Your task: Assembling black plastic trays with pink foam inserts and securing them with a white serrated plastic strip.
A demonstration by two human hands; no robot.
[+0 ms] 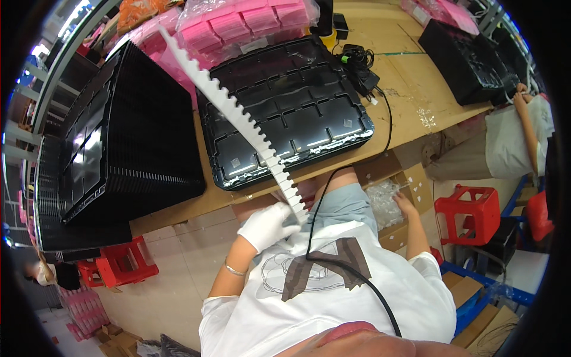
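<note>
My left hand (265, 228), in a white glove, grips the lower end of a long white toothed strip (238, 116). The strip rises at a slant over the table, and its upper end reaches the pink packs. Beneath it, a stack of black plastic trays (285, 113) lies flat on the table with its shiny compartments facing up. My right hand (405, 204) is bare and hangs low on the right with fingers extended, beside a clear plastic bag (383, 202) in a cardboard box (419, 184). Nothing shows in that hand.
A tall stack of black trays (143, 143) stands at the left. Behind are pink packs (238, 27) in clear plastic. Black cables and adapters (360, 65) lie at the tray's right; one cable runs down to me. Further right are a black bin (458, 62), a person (517, 137) and red stools (470, 214).
</note>
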